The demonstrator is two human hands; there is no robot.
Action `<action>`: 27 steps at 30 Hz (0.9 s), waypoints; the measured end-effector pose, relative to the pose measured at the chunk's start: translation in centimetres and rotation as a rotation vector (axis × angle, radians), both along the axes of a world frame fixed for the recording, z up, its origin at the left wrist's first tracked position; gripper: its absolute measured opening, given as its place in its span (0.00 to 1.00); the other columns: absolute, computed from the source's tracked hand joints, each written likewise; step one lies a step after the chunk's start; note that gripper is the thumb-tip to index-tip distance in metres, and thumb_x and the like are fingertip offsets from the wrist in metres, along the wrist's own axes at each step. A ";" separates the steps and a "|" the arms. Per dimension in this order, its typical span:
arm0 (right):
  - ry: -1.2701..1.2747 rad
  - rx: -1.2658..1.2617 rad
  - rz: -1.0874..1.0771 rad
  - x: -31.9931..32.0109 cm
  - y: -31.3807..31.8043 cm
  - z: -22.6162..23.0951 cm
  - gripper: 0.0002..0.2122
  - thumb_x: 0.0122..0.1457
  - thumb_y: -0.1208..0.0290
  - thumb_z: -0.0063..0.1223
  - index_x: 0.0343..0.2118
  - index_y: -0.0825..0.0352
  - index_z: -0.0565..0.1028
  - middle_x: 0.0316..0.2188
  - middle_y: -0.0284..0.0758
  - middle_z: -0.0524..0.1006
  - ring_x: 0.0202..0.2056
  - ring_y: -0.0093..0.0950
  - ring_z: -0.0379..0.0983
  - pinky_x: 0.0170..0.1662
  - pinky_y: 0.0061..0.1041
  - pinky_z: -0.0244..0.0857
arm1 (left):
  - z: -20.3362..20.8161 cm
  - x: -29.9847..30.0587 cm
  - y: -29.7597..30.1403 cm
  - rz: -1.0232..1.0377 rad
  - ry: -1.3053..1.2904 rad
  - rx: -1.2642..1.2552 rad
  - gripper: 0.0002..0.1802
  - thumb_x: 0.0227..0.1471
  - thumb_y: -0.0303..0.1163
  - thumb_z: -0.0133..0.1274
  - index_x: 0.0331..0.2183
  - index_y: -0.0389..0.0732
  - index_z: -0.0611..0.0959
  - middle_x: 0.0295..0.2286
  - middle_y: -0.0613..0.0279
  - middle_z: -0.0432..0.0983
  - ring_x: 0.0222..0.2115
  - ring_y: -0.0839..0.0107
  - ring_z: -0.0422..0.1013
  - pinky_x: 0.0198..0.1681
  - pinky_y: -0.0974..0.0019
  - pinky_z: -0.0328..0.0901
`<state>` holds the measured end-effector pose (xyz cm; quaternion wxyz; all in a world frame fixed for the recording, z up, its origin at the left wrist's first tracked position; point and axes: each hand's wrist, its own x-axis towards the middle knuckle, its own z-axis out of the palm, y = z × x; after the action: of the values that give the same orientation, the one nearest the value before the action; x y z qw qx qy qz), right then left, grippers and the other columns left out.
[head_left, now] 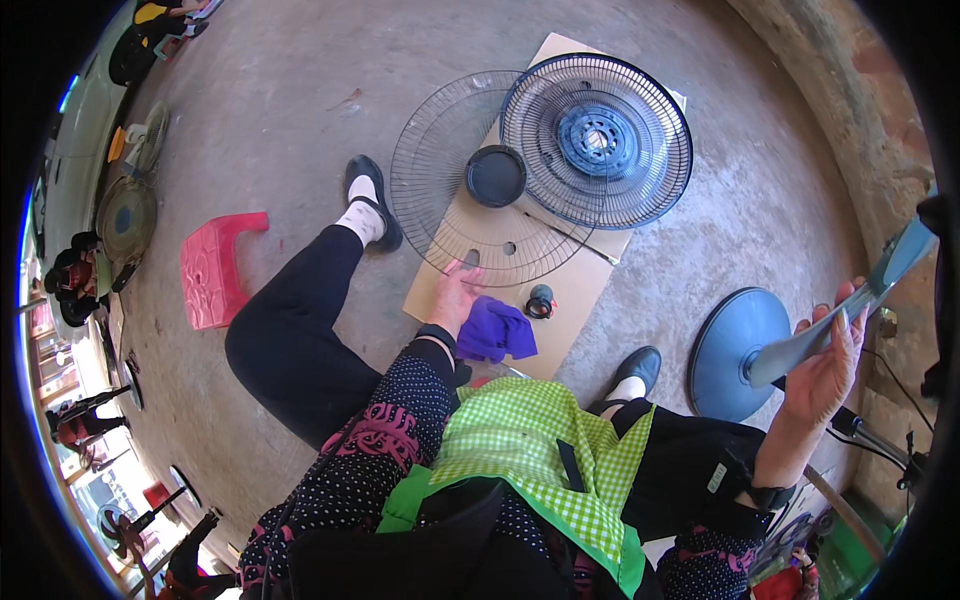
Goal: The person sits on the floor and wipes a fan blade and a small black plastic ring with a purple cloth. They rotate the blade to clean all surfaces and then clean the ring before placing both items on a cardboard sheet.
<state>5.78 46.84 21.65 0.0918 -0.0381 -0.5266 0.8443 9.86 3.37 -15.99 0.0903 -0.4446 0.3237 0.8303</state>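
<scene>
My left hand point(457, 298) is at the near rim of a round wire fan grille point(430, 215), its fingers closed there. The grille lies partly over a black round dish-like part point(495, 177) and overlaps a deeper dark fan cage point(655, 185) with a blue centre. Beside my left wrist is a crumpled purple cloth point(497, 330), with a small dark cylindrical part point(540, 301) to its right. On the right, my right hand point(822, 372) wraps round the blue-grey column point(800, 352) that rises from a round blue fan base point(727, 325).
Cardboard point(580, 310) lies under the fan parts on the concrete floor. To the left stands a red plastic stool point(213, 272). A wall point(840, 130) runs along the right side. Fans, people and a pale vehicle point(82, 150) are at the far left.
</scene>
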 end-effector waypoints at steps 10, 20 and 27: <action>-0.145 0.135 -0.095 -0.8 -1.0 0.0 0.24 0.58 0.82 0.51 0.58 0.68 0.62 0.53 0.37 0.70 0.50 0.30 0.71 0.54 0.33 0.68 | -2.1 0.8 -0.3 -0.234 -0.110 -0.103 0.15 0.60 0.41 0.48 0.40 0.39 0.73 0.29 0.56 0.76 0.28 0.66 0.75 0.26 0.68 0.69; -0.157 0.076 -0.111 -1.4 -3.4 0.6 0.24 0.58 0.82 0.48 0.59 0.68 0.60 0.55 0.49 0.67 0.56 0.45 0.66 0.55 0.39 0.66 | 5.5 -0.4 0.6 -1.089 -0.182 -1.065 0.34 0.38 0.61 0.62 0.32 0.38 0.78 0.24 0.55 0.76 0.21 0.66 0.73 0.26 0.62 0.67; -0.142 0.116 -0.156 -1.5 -3.2 -0.2 0.24 0.56 0.82 0.49 0.57 0.68 0.62 0.54 0.49 0.68 0.56 0.42 0.66 0.56 0.38 0.65 | 6.8 4.0 2.6 -1.593 0.326 -1.565 0.28 0.34 0.48 0.67 0.38 0.45 0.80 0.40 0.52 0.74 0.44 0.51 0.69 0.46 0.53 0.66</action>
<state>4.28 43.60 21.42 0.1217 -0.1332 -0.5750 0.7980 13.83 5.97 -9.23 0.2476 0.0679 0.9543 0.1530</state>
